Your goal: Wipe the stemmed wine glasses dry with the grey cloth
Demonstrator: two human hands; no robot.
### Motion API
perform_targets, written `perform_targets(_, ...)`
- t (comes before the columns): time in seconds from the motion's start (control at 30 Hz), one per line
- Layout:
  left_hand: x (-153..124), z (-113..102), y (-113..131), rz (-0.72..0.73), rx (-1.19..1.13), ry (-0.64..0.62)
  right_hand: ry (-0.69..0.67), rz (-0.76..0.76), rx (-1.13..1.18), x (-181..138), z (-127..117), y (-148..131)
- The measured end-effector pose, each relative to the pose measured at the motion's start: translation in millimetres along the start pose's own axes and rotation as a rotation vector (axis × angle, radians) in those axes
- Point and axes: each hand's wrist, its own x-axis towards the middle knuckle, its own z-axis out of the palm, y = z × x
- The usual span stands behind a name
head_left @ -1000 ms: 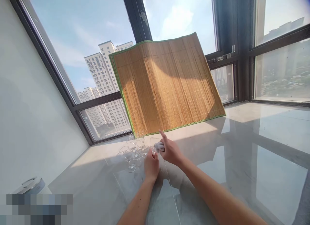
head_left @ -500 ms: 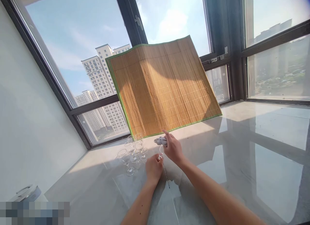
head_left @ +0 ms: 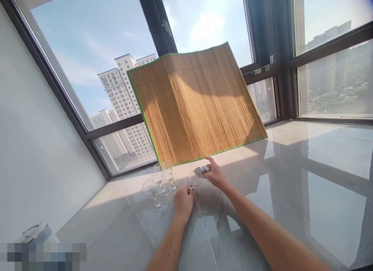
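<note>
My left hand (head_left: 183,201) is closed around the stem of a clear wine glass (head_left: 192,179), whose bowl tilts up and to the right. In my right hand (head_left: 218,175) is a bunched white-grey cloth (head_left: 202,170), gripped with the index finger stretched out. The cloth is at the glass's rim; whether part of it reaches inside the bowl I cannot tell. Left of my hands, several more clear stemmed glasses stand upright in a cluster, the nearest being a wine glass (head_left: 157,205).
A bamboo mat (head_left: 201,104) with green edging leans against the window behind my hands. The glossy grey tiled surface (head_left: 116,232) reflects the windows. At the lower left stands a white cylindrical container (head_left: 36,234), partly covered by a pixelated patch.
My right hand has moved right with the cloth, away from my left hand. More of the glass's bowl now shows between them. My left hand has shifted slightly left.
</note>
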Motion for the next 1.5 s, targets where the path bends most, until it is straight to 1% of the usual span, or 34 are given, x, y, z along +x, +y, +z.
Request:
perform_targets(0.1,0,1,-1,-0.02,0.008,-0.02,0.016,0.06,0.143,1,4,0)
perform_targets(0.17,0,3,-1,-0.026,-0.01,-0.031,0.022,0.089,0.189,2,8,2)
perform_targets(0.3,-1,7,3,-0.02,-0.072,-0.048,-0.042,0.143,0.161,0,15,10)
perform_targets(0.4,-2,8,5,-0.006,-0.182,-0.042,-0.103,0.154,0.144,-3,19,10)
perform_targets(0.57,0,9,4,-0.018,-0.289,0.018,-0.121,0.105,0.282,-8,21,-6)
perform_targets(0.67,2,10,2,-0.054,-0.333,0.052,-0.137,0.11,0.389,-11,17,-17)
perform_targets(0.73,2,10,0,-0.09,-0.36,0.057,-0.126,0.132,0.454,-12,14,-21)
perform_targets(0.83,2,11,-1,-0.133,-0.38,0.057,-0.086,0.187,0.581,-9,8,-19)
perform_targets(0.93,2,12,-1,-0.143,-0.37,0.036,-0.036,0.254,0.722,-4,4,-14)
perform_targets(1.0,2,11,-1,-0.143,-0.349,0.033,-0.01,0.263,0.76,-1,2,-11)
perform_targets(1.07,2,10,1,-0.134,-0.326,0.052,0.005,0.242,0.726,0,2,-11)
perform_targets(1.13,1,9,3,-0.105,-0.31,0.078,0.016,0.206,0.625,0,3,-10)
perform_targets(1.2,-1,8,6,-0.055,-0.302,0.107,0.041,0.132,0.439,-2,5,-10)
perform_targets(1.3,-4,7,9,0.018,-0.289,0.137,0.096,-0.061,0.057,-5,6,-9)
perform_targets(1.37,-5,6,10,0.041,-0.263,0.133,0.097,-0.171,-0.132,-6,6,-9)
perform_targets(1.43,-4,4,8,0.037,-0.21,0.118,0.06,-0.239,-0.21,-6,5,-9)
perform_targets(1.5,-3,0,5,0.027,-0.133,0.096,-0.002,-0.267,-0.176,-5,3,-8)
